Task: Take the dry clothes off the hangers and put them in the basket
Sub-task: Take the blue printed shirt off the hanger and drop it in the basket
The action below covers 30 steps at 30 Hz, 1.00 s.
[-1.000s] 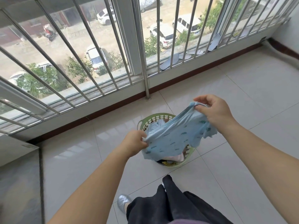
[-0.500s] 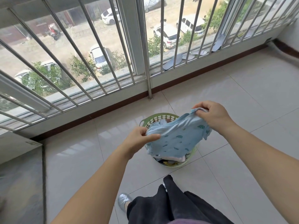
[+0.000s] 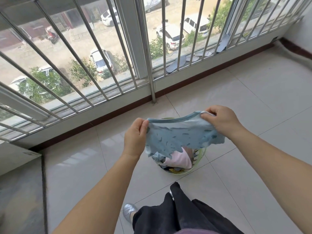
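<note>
A small light-blue garment [image 3: 179,136] with dark printed marks hangs stretched between both hands, above the basket. My left hand [image 3: 135,137] pinches its left end and my right hand [image 3: 221,120] grips its right end at the darker hem. Below it on the tiled floor stands a round green openwork basket [image 3: 199,163], mostly hidden by the garment. Pink cloth [image 3: 180,159] and other clothes lie inside it. No hanger is in view.
A steel-barred window railing [image 3: 152,81] runs along the far side of the balcony, with grey insoles [image 3: 175,65] on its sill. A grey ledge [image 3: 16,156] sits at the left. My dark trousers [image 3: 182,215] and a silver shoe [image 3: 128,210] are at the bottom.
The hands have moved apart and pulled the blue garment out flat; before it was bunched between them. The left hand rose level with the right, and the pink cloth in the basket now shows.
</note>
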Available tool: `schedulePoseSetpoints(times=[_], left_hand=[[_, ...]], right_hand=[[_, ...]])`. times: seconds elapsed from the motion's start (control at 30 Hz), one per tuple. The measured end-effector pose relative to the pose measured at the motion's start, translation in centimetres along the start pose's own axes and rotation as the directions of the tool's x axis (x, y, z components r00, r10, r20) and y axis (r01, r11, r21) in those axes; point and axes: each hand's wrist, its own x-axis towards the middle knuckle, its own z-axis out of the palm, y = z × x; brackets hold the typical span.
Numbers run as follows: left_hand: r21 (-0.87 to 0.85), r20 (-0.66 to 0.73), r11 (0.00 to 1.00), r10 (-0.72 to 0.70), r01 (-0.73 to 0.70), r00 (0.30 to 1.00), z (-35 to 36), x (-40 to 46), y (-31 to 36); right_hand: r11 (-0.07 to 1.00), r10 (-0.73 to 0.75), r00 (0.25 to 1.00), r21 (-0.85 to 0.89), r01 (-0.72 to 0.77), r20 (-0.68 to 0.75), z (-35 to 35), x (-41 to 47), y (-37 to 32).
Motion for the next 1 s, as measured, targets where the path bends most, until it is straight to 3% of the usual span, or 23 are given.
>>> schedulePoseSetpoints(times=[0.13, 0.27, 0.43, 0.57, 0.77, 0.87, 1.0], left_hand=[[0.118, -0.033, 0.992, -0.035, 0.039, 0.999, 0.7, 0.3, 0.4], [0.068, -0.041, 0.991, -0.115, 0.118, 0.993, 1.8, -0.1, 1.4], [-0.212, 0.124, 0.946, -0.225, 0.247, 0.966, 3.3, -1.0, 3.9], [-0.348, 0.177, 0.882, -0.270, 0.317, 0.946, 3.5, -1.5, 5.0], [-0.374, 0.199, 0.868, -0.267, 0.325, 0.943, 2.9, -1.3, 5.2], [-0.339, 0.153, 0.897, -0.244, 0.283, 0.958, 2.7, -1.3, 5.4], [-0.318, 0.145, 0.920, -0.191, 0.228, 0.971, 2.6, -1.3, 5.7]], right_hand=[[1.000, 0.010, 0.993, -0.010, -0.011, -0.113, 0.6, -0.1, 0.0], [0.996, 0.027, 0.987, 0.092, -0.013, -0.157, 2.3, -0.9, -1.0], [0.957, -0.057, 0.998, 0.287, 0.043, 0.040, 4.7, -2.7, -3.3], [0.938, -0.166, 0.979, 0.325, 0.120, 0.118, 5.3, -3.3, -4.5], [0.943, -0.241, 0.919, 0.300, 0.145, 0.311, 4.7, -2.7, -4.3], [0.953, -0.239, 0.933, 0.250, 0.171, 0.270, 4.9, -2.5, -4.3], [0.943, -0.173, 0.946, 0.324, 0.079, 0.272, 4.4, -2.7, -4.2]])
